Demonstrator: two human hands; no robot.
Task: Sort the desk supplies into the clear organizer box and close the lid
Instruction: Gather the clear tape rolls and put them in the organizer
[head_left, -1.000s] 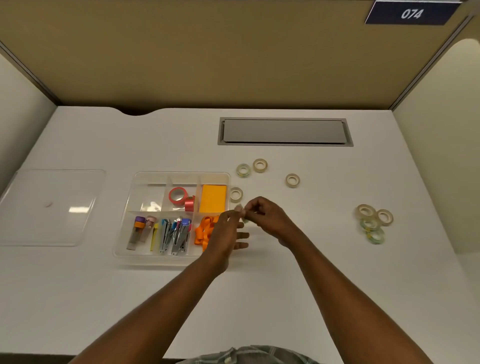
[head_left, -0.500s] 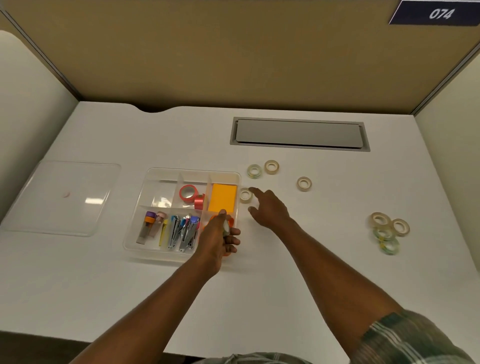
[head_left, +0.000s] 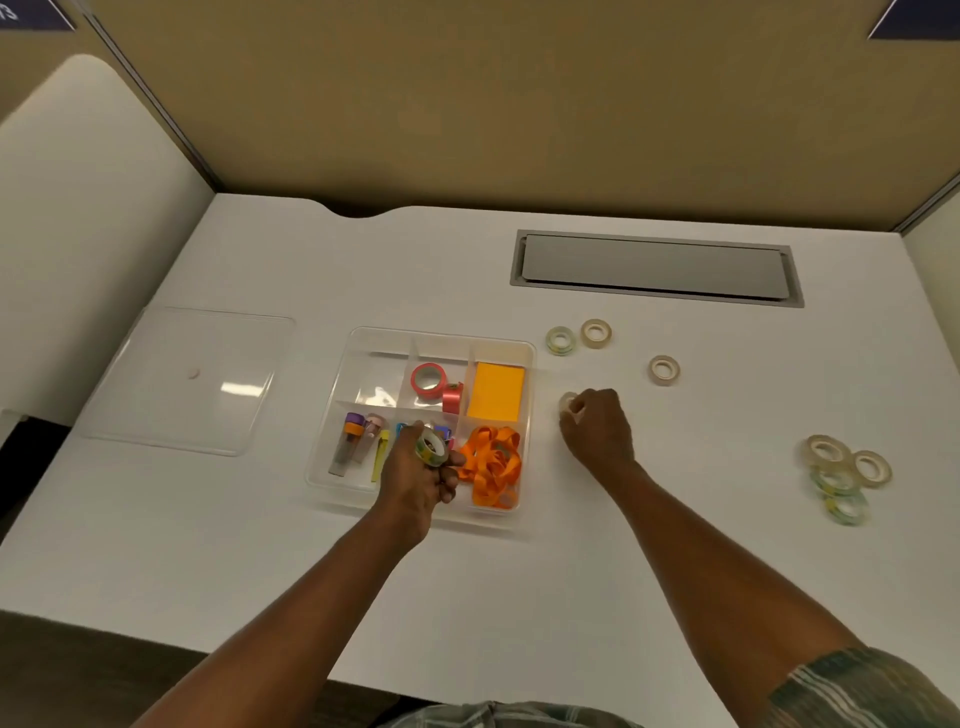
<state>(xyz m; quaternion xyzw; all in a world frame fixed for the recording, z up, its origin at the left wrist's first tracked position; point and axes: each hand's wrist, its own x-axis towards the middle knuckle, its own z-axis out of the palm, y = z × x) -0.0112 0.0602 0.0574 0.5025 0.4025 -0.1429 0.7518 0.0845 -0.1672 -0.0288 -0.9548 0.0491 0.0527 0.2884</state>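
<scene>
The clear organizer box (head_left: 525, 347) lies open at mid-desk, holding a red tape roll (head_left: 428, 379), an orange pad (head_left: 496, 391), orange ribbon (head_left: 491, 463), lead tubes and clips. My left hand (head_left: 421, 478) hovers over the box's front middle compartment, shut on a green patterned tape roll (head_left: 432, 448). My right hand (head_left: 597, 428) rests on the desk just right of the box, fingers closed around a small pale tape roll (head_left: 568, 402). The clear lid (head_left: 187, 382) lies flat to the box's left.
Three loose tape rolls (head_left: 595, 332) sit on the desk beyond my right hand. A cluster of several tape rolls (head_left: 841, 475) lies far right. A grey cable hatch (head_left: 655, 267) is set into the back of the desk. Partition walls surround the desk.
My left hand carried the green patterned roll leftward over the box's front compartments. My right hand closed on the pale roll beside the box. The view shifted left.
</scene>
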